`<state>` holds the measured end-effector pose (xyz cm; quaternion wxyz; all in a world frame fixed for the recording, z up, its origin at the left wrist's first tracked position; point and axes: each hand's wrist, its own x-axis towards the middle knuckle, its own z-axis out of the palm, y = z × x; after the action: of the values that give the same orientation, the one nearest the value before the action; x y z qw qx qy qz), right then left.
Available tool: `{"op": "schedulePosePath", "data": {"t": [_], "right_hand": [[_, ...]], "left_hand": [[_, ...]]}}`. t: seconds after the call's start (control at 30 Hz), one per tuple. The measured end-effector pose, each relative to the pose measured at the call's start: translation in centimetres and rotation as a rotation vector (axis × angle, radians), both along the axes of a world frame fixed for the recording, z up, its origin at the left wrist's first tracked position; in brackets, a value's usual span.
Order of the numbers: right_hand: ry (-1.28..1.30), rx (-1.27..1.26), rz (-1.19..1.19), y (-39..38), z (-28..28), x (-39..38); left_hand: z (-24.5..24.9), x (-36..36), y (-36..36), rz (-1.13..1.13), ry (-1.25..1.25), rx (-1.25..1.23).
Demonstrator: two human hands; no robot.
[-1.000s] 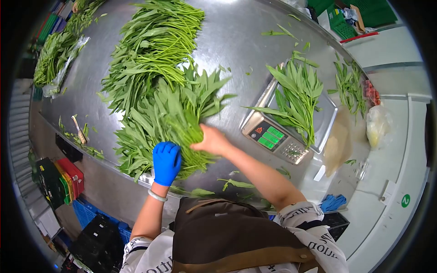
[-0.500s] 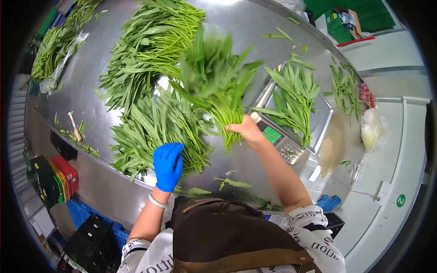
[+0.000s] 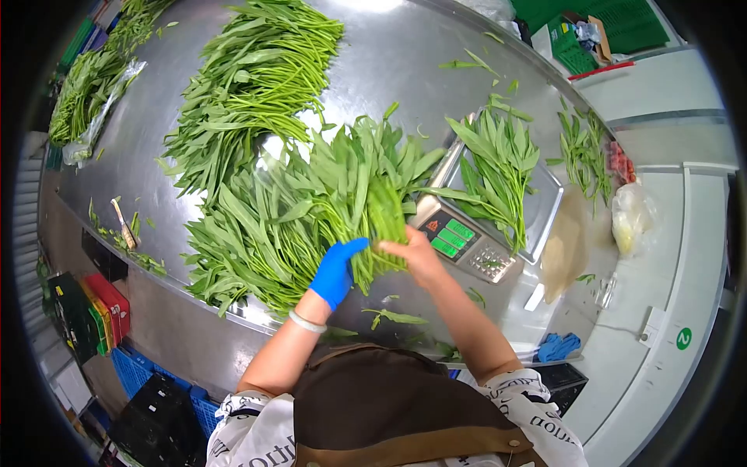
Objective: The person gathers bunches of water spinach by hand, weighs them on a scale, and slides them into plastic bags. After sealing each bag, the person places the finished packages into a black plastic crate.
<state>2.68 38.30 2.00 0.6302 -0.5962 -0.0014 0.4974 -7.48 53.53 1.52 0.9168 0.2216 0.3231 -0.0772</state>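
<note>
Left hand (image 3: 334, 274) and right hand (image 3: 418, 255), grip around leafy bunch (image 3: 346, 204), greens (image 3: 504, 159) on scale tray (image 3: 548, 198)

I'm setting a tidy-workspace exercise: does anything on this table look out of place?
Yes. Loose leaves litter the table, apart from the piled greens. What looks like a crumpled blue glove lies at the near right corner, odd because the right hand is bare.

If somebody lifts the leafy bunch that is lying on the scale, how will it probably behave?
The leafy bunch would probably flop, since its leaves are long and thin. It looks fairly light, being few stems. No tie is visible, so pieces may slip apart.
</note>
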Motion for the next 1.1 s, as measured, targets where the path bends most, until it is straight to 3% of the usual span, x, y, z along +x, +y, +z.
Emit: {"op": "schedulePosePath", "data": {"t": [0.07,0.2,0.23,0.33,0.37,0.47,0.53,0.63,0.67,0.7,0.73,0.8,0.83,0.9,0.93,1.03,1.07,1.1], "right_hand": [[0.212,0.162,-0.229,-1.2,0.5,0.4],[0.308,0.203,-0.21,-1.2,1.6,1.0],[0.314,0.197,-0.279,-0.6,1.8,0.6],[0.23,0.124,-0.142,0.0,0.9,0.5],[0.065,0.039,-0.061,0.5,0.6,0.1],[-0.039,-0.034,0.05,1.1,1.1,-0.6],[-0.144,0.073,-0.046,1.0,3.3,-0.2],[-0.161,0.268,0.009,-1.0,10.6,1.1],[-0.156,0.362,0.028,-1.5,11.4,1.4],[-0.16,0.462,0.056,-1.9,12.0,2.0],[-0.201,0.294,0.097,-1.4,11.1,2.3],[-0.736,0.173,0.083,-1.2,7.6,2.0],[-0.455,-0.081,0.295,-1.4,11.8,2.2],[-0.192,0.248,0.204,-3.1,15.9,1.2],[-0.104,0.364,0.139,-4.0,16.6,0.2],[-0.094,0.195,0.223,-5.7,13.2,-1.2],[-0.324,0.066,0.358,-6.6,12.3,-1.4],[-0.261,0.074,0.372,-7.9,13.2,-1.4]], "left_hand": [[-0.3,-0.9,0.1,0.098,-0.029,-0.27],[0.4,-0.2,0.8,0.121,-0.092,-0.364],[-0.1,-0.2,0.7,0.129,-0.05,-0.317],[-0.5,-0.5,0.5,0.095,-0.016,-0.177],[-0.6,-0.5,0.2,0.031,0.021,-0.005],[0.5,-0.3,-0.7,-0.056,0.117,0.441],[3.7,-0.5,0.0,-0.021,0.063,0.467],[10.2,-2.2,1.2,0.104,-0.024,0.813],[10.2,-3.3,2.8,0.045,-0.227,0.838],[9.9,-2.5,3.6,0.05,-0.164,0.898],[9.6,-1.7,4.2,0.058,-0.102,0.961],[7.6,-2.7,5.6,0.202,0.036,0.977],[6.0,-3.0,7.2,0.284,0.095,0.979],[6.9,-4.4,10.9,0.177,-0.125,0.56],[10.6,-4.1,9.7,0.265,-0.103,0.532],[5.2,-6.4,11.7,0.255,-0.118,0.915],[5.8,-5.7,12.9,0.132,-0.039,0.663],[8.1,-4.8,12.1,0.125,-0.066,0.548]]}}
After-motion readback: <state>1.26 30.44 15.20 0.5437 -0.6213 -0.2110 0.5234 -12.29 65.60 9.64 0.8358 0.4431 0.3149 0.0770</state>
